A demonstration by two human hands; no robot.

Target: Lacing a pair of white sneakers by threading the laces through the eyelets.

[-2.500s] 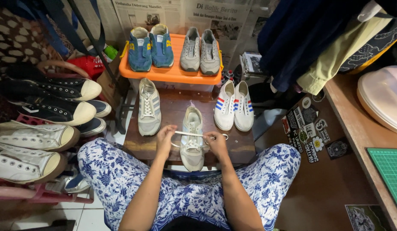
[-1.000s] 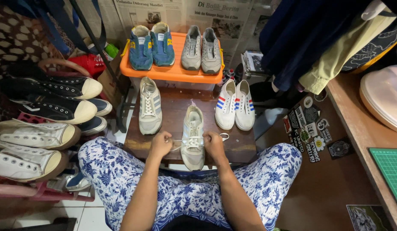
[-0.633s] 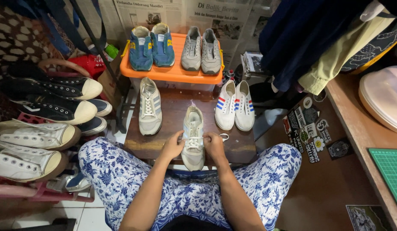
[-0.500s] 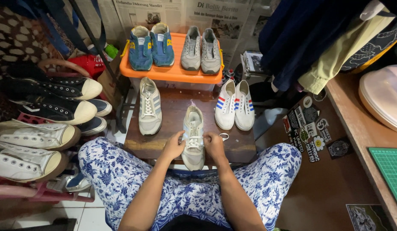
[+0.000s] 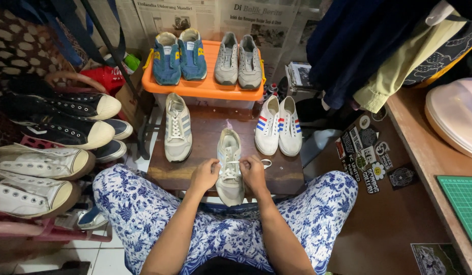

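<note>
Head view: newspaper sheets (image 5: pixel 215 15) are hung along the back wall, above an orange tray (image 5: pixel 205 89). On the wooden worktop (image 5: pixel 195 173), a pale sneaker (image 5: pixel 230 170) is centred; its white laces (image 5: pixel 231 164) are pinched in the grip of left hand (image 5: pixel 205 174) and right hand (image 5: pixel 254 173).

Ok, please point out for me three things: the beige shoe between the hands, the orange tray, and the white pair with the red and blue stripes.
beige shoe (image 5: pixel 230 189), head view, on its toe.
orange tray (image 5: pixel 208 89), head view, on its bare front part.
white striped pair (image 5: pixel 278 127), head view, on the inner side of the right-hand shoe.
</note>
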